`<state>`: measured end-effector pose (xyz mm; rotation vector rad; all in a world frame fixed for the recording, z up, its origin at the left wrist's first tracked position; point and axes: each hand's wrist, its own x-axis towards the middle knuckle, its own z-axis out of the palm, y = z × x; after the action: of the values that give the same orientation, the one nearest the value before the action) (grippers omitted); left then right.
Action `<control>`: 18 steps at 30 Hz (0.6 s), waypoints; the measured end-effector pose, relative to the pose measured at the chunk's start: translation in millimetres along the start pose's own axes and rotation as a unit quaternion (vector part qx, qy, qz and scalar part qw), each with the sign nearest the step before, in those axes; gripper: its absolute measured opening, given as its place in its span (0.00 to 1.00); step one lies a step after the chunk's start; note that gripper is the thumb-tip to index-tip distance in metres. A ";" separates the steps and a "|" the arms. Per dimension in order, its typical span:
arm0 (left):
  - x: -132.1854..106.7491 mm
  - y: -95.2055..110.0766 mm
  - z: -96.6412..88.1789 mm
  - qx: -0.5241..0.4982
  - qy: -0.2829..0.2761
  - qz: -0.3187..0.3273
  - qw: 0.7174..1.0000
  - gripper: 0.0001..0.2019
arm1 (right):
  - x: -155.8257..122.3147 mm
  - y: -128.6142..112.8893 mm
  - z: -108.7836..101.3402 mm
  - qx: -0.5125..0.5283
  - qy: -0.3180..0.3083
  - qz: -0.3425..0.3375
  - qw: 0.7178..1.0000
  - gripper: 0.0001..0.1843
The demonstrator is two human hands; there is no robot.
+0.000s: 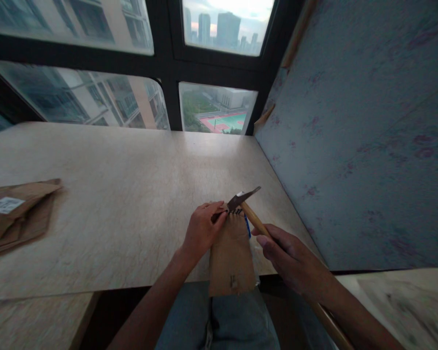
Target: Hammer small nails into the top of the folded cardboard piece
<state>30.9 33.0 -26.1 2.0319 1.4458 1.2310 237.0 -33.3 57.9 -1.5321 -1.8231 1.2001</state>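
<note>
My right hand (282, 248) is wrapped around the wooden handle of a hammer (255, 217), whose handle runs back under my forearm. The dark metal head lies over the far end of a cardboard piece (231, 253). That cardboard rests on the table and overhangs its front edge. Several short dark nail-like pieces (236, 211) stand in a row near the cardboard's far end. My left hand (204, 226) is at the cardboard's far left corner, fingers pinched beside the hammer head. What lies between those fingertips is too small to tell. Along the right side shows a blue strip (247, 226).
Folded brown paper packaging (40, 209) with a white label lies at the left on the pale table (124, 194). A flowered wall panel (357, 146) closes off the right side. Dark-framed windows (171, 63) stand behind the table. My legs (237, 321) are below its front edge.
</note>
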 end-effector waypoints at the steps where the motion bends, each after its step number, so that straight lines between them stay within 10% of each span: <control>1: -0.2 0.0 0.3 -0.001 0.002 -0.001 1.000 0.10 | -0.6 0.2 -0.2 0.001 0.001 0.007 1.000 0.20; 18: -2.6 -2.1 -6.0 -0.069 0.019 -0.012 0.997 0.22 | -11.3 6.2 1.0 0.090 0.035 0.041 0.994 0.22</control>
<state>24.6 30.4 -25.4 1.9046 1.3597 1.3284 242.5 -44.4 54.1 -1.5392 -1.5753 1.2940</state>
